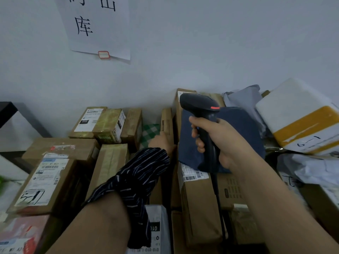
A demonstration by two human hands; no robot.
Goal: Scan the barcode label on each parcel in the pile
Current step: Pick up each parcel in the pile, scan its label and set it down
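1. Two forearms fill the bottom edge of the view; the left one wears a dark striped sleeve pushed up toward the wrist.
2. Right hand grips the handle of a black barcode scanner with its fingers curled round the handle. The scanner's head is up, facing away toward the wall.
3. A black cable hangs down from the bottom of the scanner's handle.
4. Left hand reaches into the pile at the left edge of a dark blue bag, next to a narrow upright carton. Its fingers are mostly hidden, so I cannot tell whether it holds anything.
5. The dark blue bag stands just behind the scanner, propped on a long brown carton.
6. A white barcode label shows on the long brown carton, just below the bag's lower edge.
7. Right of the bag sit grey plastic bags and a white foam box wrapped with yellow tape.
8. On the left lie more brown cartons; the nearest large carton carries a white shipping label on top.
9. A green checked parcel is wedged between the cartons behind the left hand.
10. A paper sign with handwritten characters hangs on the pale wall above the pile.
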